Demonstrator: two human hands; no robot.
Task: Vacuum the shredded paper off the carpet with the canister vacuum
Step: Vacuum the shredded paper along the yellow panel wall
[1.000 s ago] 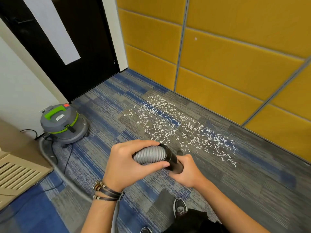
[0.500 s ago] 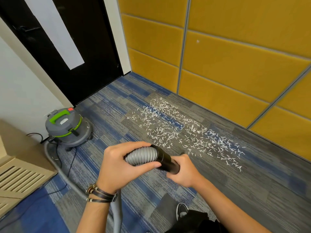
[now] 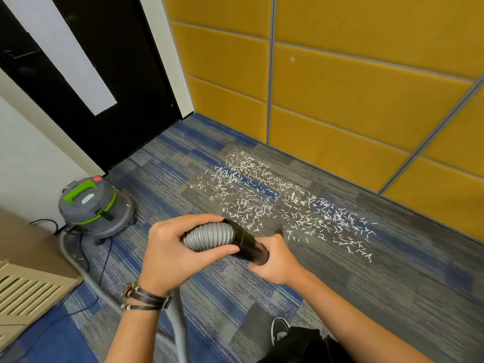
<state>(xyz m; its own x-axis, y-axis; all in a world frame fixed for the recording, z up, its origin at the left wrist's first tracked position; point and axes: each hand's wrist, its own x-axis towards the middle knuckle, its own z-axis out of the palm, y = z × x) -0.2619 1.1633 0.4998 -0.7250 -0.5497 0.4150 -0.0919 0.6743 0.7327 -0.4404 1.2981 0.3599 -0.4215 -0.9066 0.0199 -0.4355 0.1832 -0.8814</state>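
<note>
A: From the head camera, what has the person got hold of?

B: The left hand [image 3: 170, 255] is wrapped round the grey ribbed hose [image 3: 209, 235], thumb underneath and fingers over the top; the right hand [image 3: 275, 260] is clenched round the black cuff [image 3: 248, 244] just ahead of it; both grasp firmly, neither is loose.

A: And the mess?

B: The shredded paper [image 3: 275, 205] lies in a long scattered band on the carpet [image 3: 392, 284], beyond the hands and near the foot of the yellow wall panels [image 3: 340, 87]; it is densest in the middle, with stragglers trailing to the right; none of it looks collected yet.

A: Where is the machine?

B: The canister vacuum [image 3: 94, 208] stands well to the left by the dark door [image 3: 104, 61]; the hose runs from it along the floor to the person; a few shreds lie beside it too.

A: Is the mouth of the tube on the paper?

B: That cannot be told; the right hand hides the open end, though it seems to be held above the carpet, short of the band's near edge.

A: So how should the step go?

B: Judging from this, lower the mouth to the near edge and work outward in slow, overlapping strokes along the band; come in low, since a fast sweep could scatter such light strips; leave slack in the hose so the canister neither tips nor drags; finish with the strays beside the machine.
</note>
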